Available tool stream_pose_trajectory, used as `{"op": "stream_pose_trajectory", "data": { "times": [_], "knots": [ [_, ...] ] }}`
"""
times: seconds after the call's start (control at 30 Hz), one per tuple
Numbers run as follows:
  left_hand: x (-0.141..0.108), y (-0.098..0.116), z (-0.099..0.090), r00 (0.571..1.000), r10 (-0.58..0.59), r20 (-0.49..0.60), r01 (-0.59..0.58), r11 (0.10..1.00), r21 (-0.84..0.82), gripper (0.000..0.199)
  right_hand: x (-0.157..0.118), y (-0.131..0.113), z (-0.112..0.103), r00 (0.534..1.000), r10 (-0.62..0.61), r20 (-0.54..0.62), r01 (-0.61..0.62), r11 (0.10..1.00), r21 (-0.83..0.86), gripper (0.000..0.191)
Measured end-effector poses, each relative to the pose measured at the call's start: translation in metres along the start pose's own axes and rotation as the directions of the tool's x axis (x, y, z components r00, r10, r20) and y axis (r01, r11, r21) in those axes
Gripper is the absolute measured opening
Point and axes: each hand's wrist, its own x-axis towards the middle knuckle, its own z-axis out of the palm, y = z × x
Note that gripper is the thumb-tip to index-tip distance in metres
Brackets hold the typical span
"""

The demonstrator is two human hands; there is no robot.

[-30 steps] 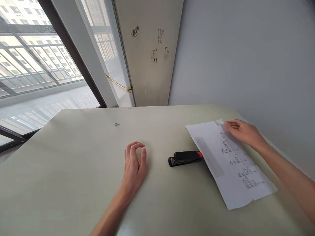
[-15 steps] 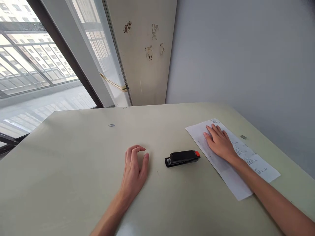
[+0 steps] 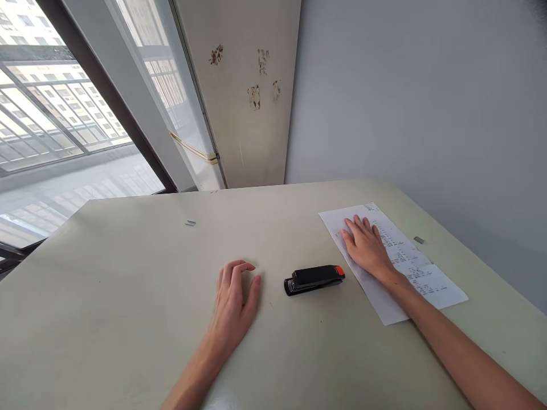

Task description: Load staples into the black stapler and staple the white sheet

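Observation:
A black stapler (image 3: 314, 279) with a red end lies on the table between my two hands. My left hand (image 3: 236, 296) rests on the tabletop to the left of the stapler, apart from it, fingers loosely curled, thumb apart and nothing held. To the right, my right hand (image 3: 365, 245) lies flat with spread fingers on the printed paper (image 3: 427, 282). Part of the sheet is hidden under that hand and forearm; whether it is one sheet or several I cannot tell.
Small strips of staples (image 3: 190, 222) lie on the far left of the pale table (image 3: 106, 319). A small grey piece (image 3: 419, 240) sits right of the paper. A grey wall (image 3: 405, 102) borders the right side; a glass window (image 3: 64, 114) stands at left.
My right hand and the paper under it have shifted left, nearer the stapler, and the paper has turned slightly. My left hand stays in about the same place.

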Motion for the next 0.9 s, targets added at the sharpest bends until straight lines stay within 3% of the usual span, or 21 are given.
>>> {"op": "stream_pose_trajectory", "data": {
  "times": [0.23, 0.43, 0.5, 0.6, 0.73, 0.9],
  "knots": [
    [0.001, 0.000, 0.000, 1.000, 0.012, 0.023, -0.012, 1.000, 0.025, 0.019, 0.004, -0.008, 0.008, 0.996, 0.023, -0.089, -0.018, 0.998, 0.064, 0.062],
    [0.002, 0.003, -0.001, 0.999, 0.014, 0.029, -0.015, 1.000, 0.027, 0.017, -0.010, -0.030, -0.024, 0.985, -0.071, -0.160, 0.105, 0.972, 0.212, 0.053],
    [0.003, 0.004, -0.002, 0.999, 0.016, 0.032, -0.017, 0.999, 0.032, 0.017, -0.019, -0.044, -0.039, 0.982, -0.151, -0.116, 0.187, 0.877, 0.443, 0.048],
    [0.003, 0.004, -0.002, 0.999, 0.026, 0.032, -0.027, 0.999, 0.043, 0.017, -0.034, -0.065, -0.057, 0.971, -0.241, 0.004, 0.182, 0.745, 0.642, 0.045],
    [0.004, 0.004, -0.003, 0.997, 0.059, 0.042, -0.062, 0.996, 0.064, 0.017, -0.050, -0.083, -0.062, 0.917, -0.366, 0.159, 0.128, 0.647, 0.752, 0.043],
    [0.005, 0.004, -0.003, 0.995, 0.091, 0.033, -0.094, 0.991, 0.098, 0.016, -0.059, -0.091, -0.055, 0.886, -0.425, 0.186, 0.117, 0.593, 0.797, 0.036]
  ]
}}
